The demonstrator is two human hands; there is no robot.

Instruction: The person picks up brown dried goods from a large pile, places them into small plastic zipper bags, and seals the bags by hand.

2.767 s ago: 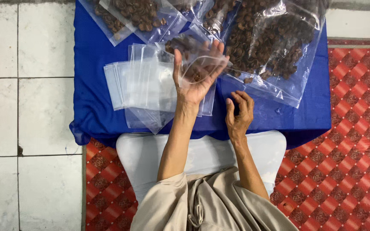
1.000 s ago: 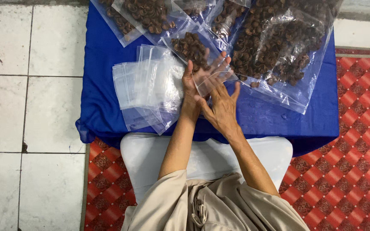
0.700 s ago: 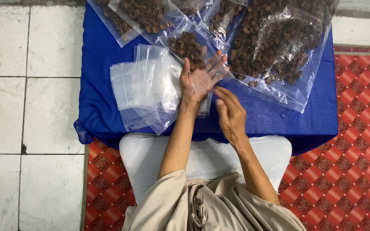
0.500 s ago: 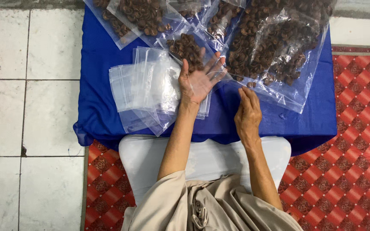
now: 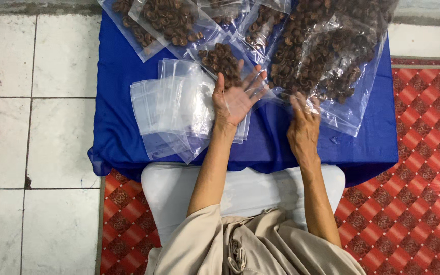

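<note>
Your left hand point(image 5: 235, 99) is raised palm up, fingers spread apart, over the blue cloth point(image 5: 123, 127) that covers the bench. A small clear bag point(image 5: 253, 91) lies across its fingers; whether the grip is closed on that bag or the bag merely rests there cannot be told. Just left of this hand sits a fanned stack of empty clear bags point(image 5: 171, 109), overlapping one another and lying flat on the cloth.

Your right hand point(image 5: 304, 127) lies palm down, fingers extended and open, with the fingertips at the lower edge of the large clear bag point(image 5: 332, 56) filled with brown shell-like pieces. It clamps nothing; contact with the bag's plastic appears at the fingertips only.

Further filled bags point(image 5: 171, 20) of the same brown pieces lie along the far side of the cloth, touching and partly overlapping. One smaller filled bag point(image 5: 222, 58) sits just beyond your left fingers.

A white cushion point(image 5: 179, 191) lies under your forearms. A red patterned mat point(image 5: 423, 168) covers the floor to your right; pale tiles point(image 5: 36, 102) to your left.
</note>
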